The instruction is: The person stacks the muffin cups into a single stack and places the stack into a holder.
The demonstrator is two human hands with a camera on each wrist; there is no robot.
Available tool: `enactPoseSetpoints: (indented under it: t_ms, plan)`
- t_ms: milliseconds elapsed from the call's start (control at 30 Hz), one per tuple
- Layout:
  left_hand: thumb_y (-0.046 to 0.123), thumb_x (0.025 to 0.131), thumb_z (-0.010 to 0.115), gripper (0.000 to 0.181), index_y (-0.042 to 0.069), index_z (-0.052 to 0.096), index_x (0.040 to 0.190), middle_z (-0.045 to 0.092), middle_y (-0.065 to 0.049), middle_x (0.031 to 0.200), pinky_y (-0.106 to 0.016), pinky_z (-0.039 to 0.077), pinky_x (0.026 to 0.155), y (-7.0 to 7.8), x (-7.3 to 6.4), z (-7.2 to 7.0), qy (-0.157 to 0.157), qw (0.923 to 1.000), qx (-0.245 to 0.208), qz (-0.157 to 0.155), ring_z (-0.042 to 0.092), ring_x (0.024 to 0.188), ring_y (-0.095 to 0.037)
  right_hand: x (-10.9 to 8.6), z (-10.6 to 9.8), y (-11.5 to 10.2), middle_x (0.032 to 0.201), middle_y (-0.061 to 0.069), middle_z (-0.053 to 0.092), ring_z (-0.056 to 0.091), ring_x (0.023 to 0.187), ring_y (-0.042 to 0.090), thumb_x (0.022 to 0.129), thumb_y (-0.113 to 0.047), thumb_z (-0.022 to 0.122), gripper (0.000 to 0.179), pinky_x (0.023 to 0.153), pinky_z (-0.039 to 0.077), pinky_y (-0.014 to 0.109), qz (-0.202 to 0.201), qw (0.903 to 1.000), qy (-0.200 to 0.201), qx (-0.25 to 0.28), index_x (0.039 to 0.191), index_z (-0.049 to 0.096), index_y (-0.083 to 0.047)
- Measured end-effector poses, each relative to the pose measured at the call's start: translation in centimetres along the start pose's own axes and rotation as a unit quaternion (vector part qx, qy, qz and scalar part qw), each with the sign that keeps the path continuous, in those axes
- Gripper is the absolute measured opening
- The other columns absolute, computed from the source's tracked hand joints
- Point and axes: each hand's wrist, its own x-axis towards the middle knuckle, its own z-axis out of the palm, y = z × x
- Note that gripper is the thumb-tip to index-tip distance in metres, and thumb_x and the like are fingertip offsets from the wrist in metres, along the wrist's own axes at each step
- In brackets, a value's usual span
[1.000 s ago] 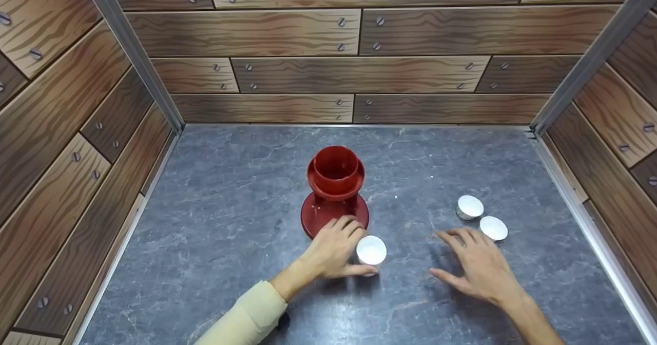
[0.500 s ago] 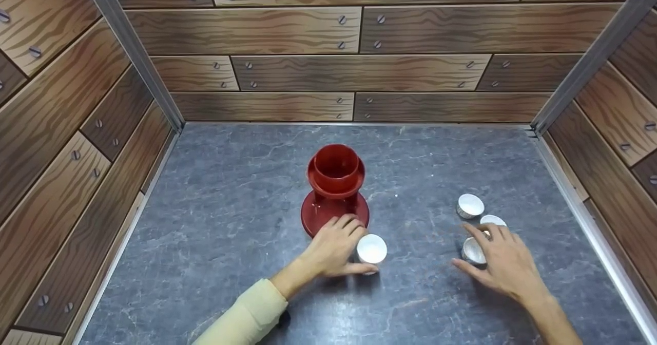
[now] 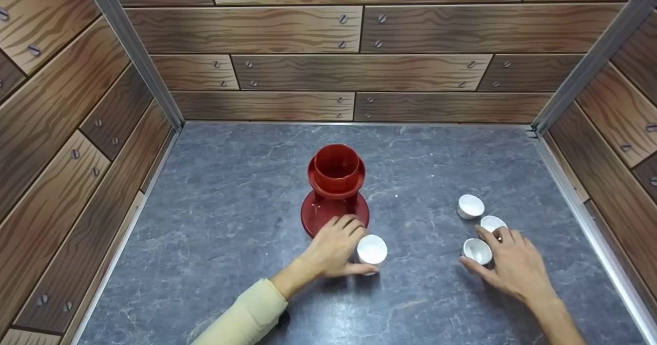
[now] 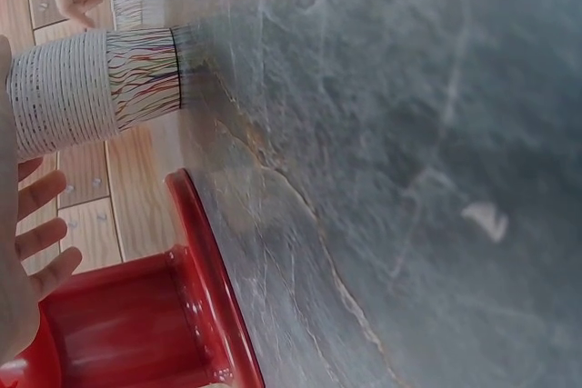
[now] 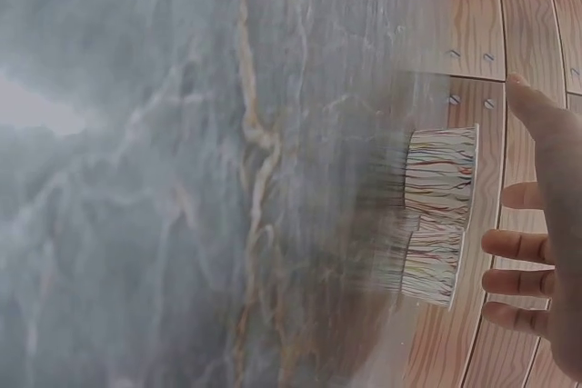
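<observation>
A tall upright stack of white paper baking cups (image 4: 64, 93), streaked with colour near its base, stands on the grey tabletop. My left hand (image 3: 333, 247) holds this stack between thumb and forefinger; its other fingers reach over the round base of a red stand (image 3: 336, 166) with a cup-shaped top. To the right, a single paper baking cup (image 3: 477, 252) sits between the thumb and forefinger of my right hand (image 3: 516, 263). In the right wrist view, the fingers (image 5: 516, 244) are extended and spread above the cup rims. Just behind lies another paper cup (image 3: 493, 224), partly covered by the hand.
A further paper cup (image 3: 470, 206) stands behind those two, on the right of the tabletop (image 3: 231, 180). Wood-patterned panels (image 3: 426, 73) rise at the back and both sides, with metal strips along their edges.
My right hand has moved to the right, and the paper cup at its thumb and forefinger has come into view, shifting slightly right. The left hand and its stack have stayed in place.
</observation>
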Motion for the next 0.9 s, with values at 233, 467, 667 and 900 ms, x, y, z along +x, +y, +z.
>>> enactPoseSetpoints:
  t_ms: [233, 467, 667, 900]
  plan:
    - [0.086, 0.082, 0.062, 0.073, 0.022, 0.064, 0.117, 0.066, 0.005, 0.117, -0.034, 0.053, 0.094, -0.09, 0.02, 0.05, 0.009, 1.0000, 0.004, 0.001, 0.060, 0.121, -0.017, -0.07, 0.24, 0.17, 0.111, 0.019, 0.066, 0.063, 0.096, 0.042, 0.079, -0.073, 0.075, 0.086, 0.079, 0.051, 0.059, 0.005, 0.9998, -0.016, -0.007, 0.137, 0.068, -0.009]
    - [0.086, 0.081, 0.064, 0.073, 0.022, 0.064, 0.116, 0.066, 0.005, 0.116, -0.034, 0.054, 0.094, -0.05, -0.01, -0.05, 0.013, 0.9999, 0.002, 0.000, 0.061, 0.120, -0.017, -0.28, 0.65, 0.38, 0.110, 0.020, 0.067, 0.063, 0.094, 0.042, 0.076, -0.071, 0.079, 0.086, 0.077, 0.052, 0.058, -0.002, 0.9999, -0.009, -0.012, 0.133, 0.069, -0.008]
    - [0.086, 0.081, 0.064, 0.073, 0.022, 0.064, 0.116, 0.066, 0.005, 0.117, -0.034, 0.054, 0.094, -0.09, -0.05, -0.06, 0.012, 0.9999, 0.002, -0.001, 0.061, 0.121, -0.018, -0.28, 0.73, 0.35, 0.108, 0.019, 0.066, 0.063, 0.093, 0.041, 0.080, -0.071, 0.077, 0.081, 0.077, 0.051, 0.058, 0.000, 0.9995, -0.031, -0.010, 0.130, 0.070, -0.007]
    - [0.086, 0.081, 0.063, 0.072, 0.023, 0.065, 0.116, 0.067, 0.006, 0.116, -0.033, 0.054, 0.095, -0.11, -0.04, -0.03, 0.014, 0.9999, 0.001, -0.001, 0.061, 0.121, -0.017, -0.34, 0.88, 0.37, 0.105, 0.016, 0.066, 0.062, 0.092, 0.040, 0.083, -0.069, 0.076, 0.077, 0.076, 0.049, 0.056, 0.005, 0.9991, -0.043, -0.006, 0.130, 0.070, -0.008]
